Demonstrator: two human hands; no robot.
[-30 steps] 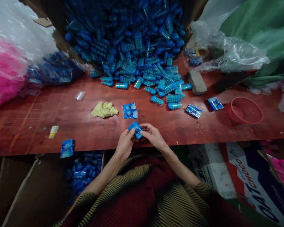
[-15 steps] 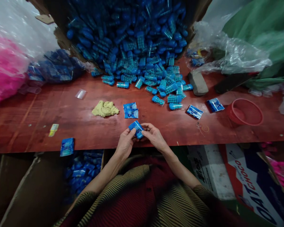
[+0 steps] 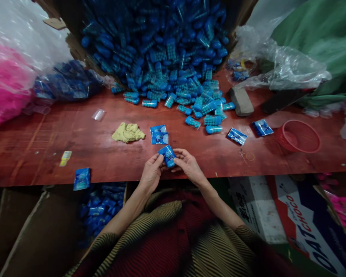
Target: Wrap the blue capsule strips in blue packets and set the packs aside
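Blue and glossy, one pack (image 3: 82, 179) lies lower left, one yellow rag (image 3: 128, 132) left of centre. Mid-frame, left hand (image 3: 150, 172) and right hand (image 3: 188, 165) both grasp one packet (image 3: 167, 154), printed face up, long axis slanting upper left to lower right, below two overlapping sachets (image 3: 159, 135). Far right, one red basket (image 3: 280, 135).

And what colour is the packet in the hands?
The packet is mostly blue, clearest in the head view.
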